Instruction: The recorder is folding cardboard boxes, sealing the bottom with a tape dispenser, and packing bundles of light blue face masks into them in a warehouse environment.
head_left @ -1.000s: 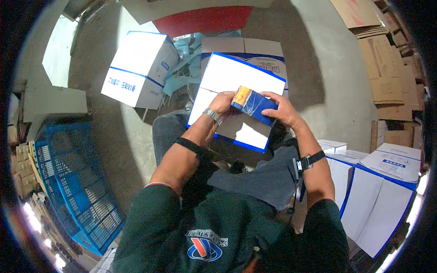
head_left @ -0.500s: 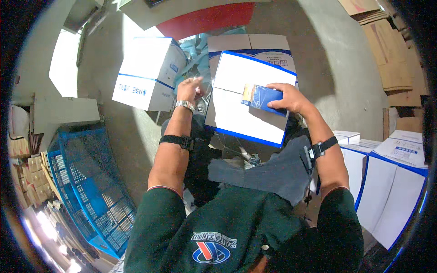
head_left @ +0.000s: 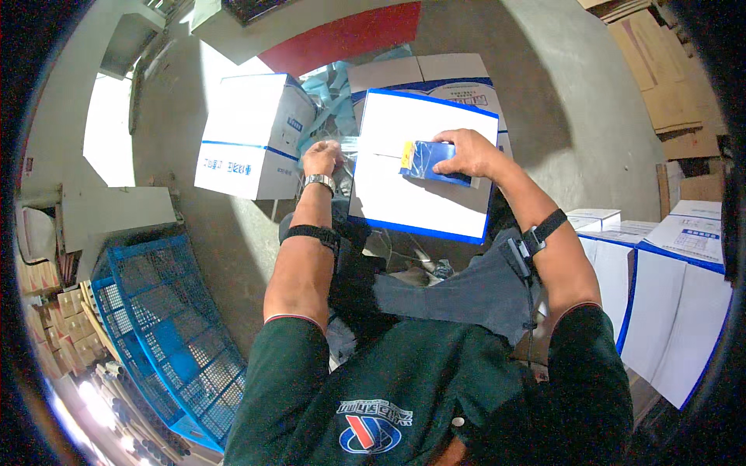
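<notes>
My right hand (head_left: 471, 152) grips a small blue box (head_left: 427, 161) with a yellow end and a shiny, film-like surface. It holds the box on or just over the top of a large white carton (head_left: 420, 198) with blue edges. Beside that carton's left edge, my left hand (head_left: 322, 158) has its fingers curled together. What they hold, if anything, I cannot make out. Pale blue plastic film (head_left: 336, 101) lies crumpled just beyond the left hand.
A white carton with a blue stripe (head_left: 252, 132) stands on the left. Blue mesh crates (head_left: 167, 326) are at the lower left, more white cartons (head_left: 660, 311) at the right. Brown cardboard (head_left: 653, 78) is stacked at the far right. A red panel (head_left: 342, 39) lies beyond.
Both cartons and the blue box sit slightly differently in view as my head shifts. My left hand has dropped a little nearer. The right hand still grips the blue box.
</notes>
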Tool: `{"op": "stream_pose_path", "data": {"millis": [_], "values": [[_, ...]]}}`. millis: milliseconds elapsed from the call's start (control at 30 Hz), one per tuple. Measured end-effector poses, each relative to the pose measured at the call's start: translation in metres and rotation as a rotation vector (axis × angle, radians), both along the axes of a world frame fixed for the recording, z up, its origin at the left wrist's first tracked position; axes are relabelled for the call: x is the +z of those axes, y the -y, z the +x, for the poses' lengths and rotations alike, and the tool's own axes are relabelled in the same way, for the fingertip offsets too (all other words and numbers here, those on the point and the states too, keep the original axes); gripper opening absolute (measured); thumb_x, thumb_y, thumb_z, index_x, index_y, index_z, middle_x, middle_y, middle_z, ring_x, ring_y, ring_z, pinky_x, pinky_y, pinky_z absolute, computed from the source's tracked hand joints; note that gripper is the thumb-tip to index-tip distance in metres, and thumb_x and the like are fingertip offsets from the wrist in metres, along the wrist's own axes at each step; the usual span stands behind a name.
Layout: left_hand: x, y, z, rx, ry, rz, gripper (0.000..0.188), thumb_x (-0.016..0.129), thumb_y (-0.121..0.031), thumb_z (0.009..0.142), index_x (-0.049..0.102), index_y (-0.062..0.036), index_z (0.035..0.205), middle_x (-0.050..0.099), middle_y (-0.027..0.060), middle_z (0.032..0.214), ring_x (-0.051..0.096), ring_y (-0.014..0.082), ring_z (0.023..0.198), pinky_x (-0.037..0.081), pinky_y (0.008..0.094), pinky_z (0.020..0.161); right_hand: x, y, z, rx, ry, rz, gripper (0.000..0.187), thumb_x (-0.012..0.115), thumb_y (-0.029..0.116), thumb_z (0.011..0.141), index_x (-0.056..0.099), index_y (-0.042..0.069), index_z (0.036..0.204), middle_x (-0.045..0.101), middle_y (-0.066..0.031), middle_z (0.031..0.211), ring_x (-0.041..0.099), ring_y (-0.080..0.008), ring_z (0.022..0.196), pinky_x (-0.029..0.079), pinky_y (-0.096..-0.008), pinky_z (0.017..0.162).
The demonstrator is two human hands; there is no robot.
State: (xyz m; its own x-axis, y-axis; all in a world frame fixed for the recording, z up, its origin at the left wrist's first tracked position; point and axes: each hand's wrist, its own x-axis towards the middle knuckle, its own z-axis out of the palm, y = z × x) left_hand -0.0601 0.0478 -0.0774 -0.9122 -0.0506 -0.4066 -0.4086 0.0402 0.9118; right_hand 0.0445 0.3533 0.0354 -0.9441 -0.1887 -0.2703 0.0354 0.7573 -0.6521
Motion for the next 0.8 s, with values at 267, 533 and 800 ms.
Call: {"op": "stream_pose_path", "data": {"millis": [267,533,800], "values": [[-0.024,-0.008,0.004,-0.22,-0.088,-0.742,0.058,0.079,-0.029,0.075,0.058,-0.0005,0.121,0.069,0.0195,0.105,0.067,0.0312,0.094,0.051,0.0377,0.082,0.002,0.005,-0.003,0.001,0.032,0.005,0.061,0.079,0.039,0.061,0.067,0.004,0.11,0.068,-0.0212,0.102,0.065,-0.0349,0.095,0.05,-0.0388,0.088],[0.004,-0.052,0.023,-0.435,-0.315,-0.722,0.073,0.052,-0.054,0.09,0.038,-0.0022,0.139,0.06,0.0324,0.113,0.058,0.0467,0.105,0.046,0.0499,0.09,0.003,-0.001,0.001,0.003,0.044,0.053,0.06,0.078,0.034,0.063,0.065,0.002,0.112,0.067,-0.0215,0.103,0.065,-0.0345,0.096,0.049,-0.0368,0.086],[-0.008,-0.053,0.019,-0.554,-0.267,-0.876,0.069,0.045,-0.052,0.093,0.031,-0.0071,0.144,0.063,0.0332,0.103,0.06,0.0492,0.097,0.046,0.0534,0.085,0.013,-0.06,0.03,0.057,0.022,-0.027,0.062,0.079,0.037,0.064,0.064,0.005,0.115,0.066,-0.0218,0.11,0.063,-0.0346,0.101,0.05,-0.0405,0.089]]}}
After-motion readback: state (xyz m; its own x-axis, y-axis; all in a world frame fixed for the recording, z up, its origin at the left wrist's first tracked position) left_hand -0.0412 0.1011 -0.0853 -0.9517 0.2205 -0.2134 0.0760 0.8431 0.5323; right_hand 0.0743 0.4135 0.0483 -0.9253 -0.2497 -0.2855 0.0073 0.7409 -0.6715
